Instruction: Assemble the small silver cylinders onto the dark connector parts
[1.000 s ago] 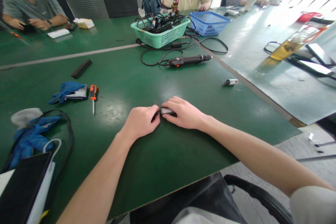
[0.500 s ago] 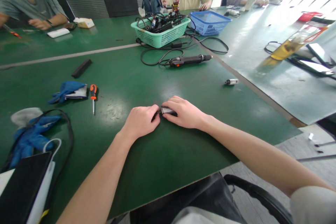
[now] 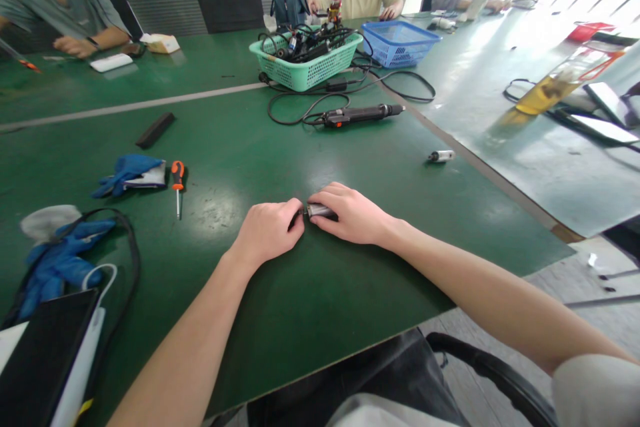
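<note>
Near the middle of the green table, my right hand (image 3: 353,215) is closed around a small silver metal cylinder (image 3: 319,211) that lies sideways, its end pointing left. My left hand (image 3: 267,232) is pinched on a small dark piece (image 3: 297,217), mostly covered by the fingers. A thin dark tip shows between the two hands, in line with the cylinder's end. Both hands rest low over the table, fingertips almost meeting. A similar silver cylinder with a dark end (image 3: 441,157) lies to the right, apart from my hands.
An orange-black screwdriver (image 3: 178,177), blue gloves (image 3: 133,173) and a black bar (image 3: 155,130) lie left. Ahead are a corded electric screwdriver (image 3: 360,115), a loaded green basket (image 3: 305,70) and a blue basket (image 3: 400,47). A phone (image 3: 47,347) sits front left. Several people sit beyond.
My left hand has shifted very slightly left, leaving a little more of the gap visible. My right hand stays put. The person at the far left has moved an arm.
</note>
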The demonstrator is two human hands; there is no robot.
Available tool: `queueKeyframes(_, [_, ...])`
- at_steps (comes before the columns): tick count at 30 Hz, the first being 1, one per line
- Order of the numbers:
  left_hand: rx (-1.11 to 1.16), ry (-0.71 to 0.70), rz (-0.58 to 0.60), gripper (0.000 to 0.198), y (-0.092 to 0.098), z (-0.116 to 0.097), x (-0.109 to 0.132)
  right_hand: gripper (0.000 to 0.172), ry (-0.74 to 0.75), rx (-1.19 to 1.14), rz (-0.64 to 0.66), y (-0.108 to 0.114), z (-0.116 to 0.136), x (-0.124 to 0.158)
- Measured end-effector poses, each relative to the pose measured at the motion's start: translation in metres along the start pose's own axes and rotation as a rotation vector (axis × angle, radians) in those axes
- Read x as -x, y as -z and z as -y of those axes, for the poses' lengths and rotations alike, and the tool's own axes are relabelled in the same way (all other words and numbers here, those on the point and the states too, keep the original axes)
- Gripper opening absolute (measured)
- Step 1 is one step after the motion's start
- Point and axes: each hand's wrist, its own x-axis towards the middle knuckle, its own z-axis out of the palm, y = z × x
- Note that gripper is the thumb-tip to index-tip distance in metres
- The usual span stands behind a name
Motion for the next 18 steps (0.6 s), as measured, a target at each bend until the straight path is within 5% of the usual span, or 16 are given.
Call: queueKeyframes(18, [-0.003,-0.044,0.002,0.02,0.0006,0.0011,-0.0001,0.026,0.008,0.009,-0.003,0.0001,-0.0006,-0.0006])
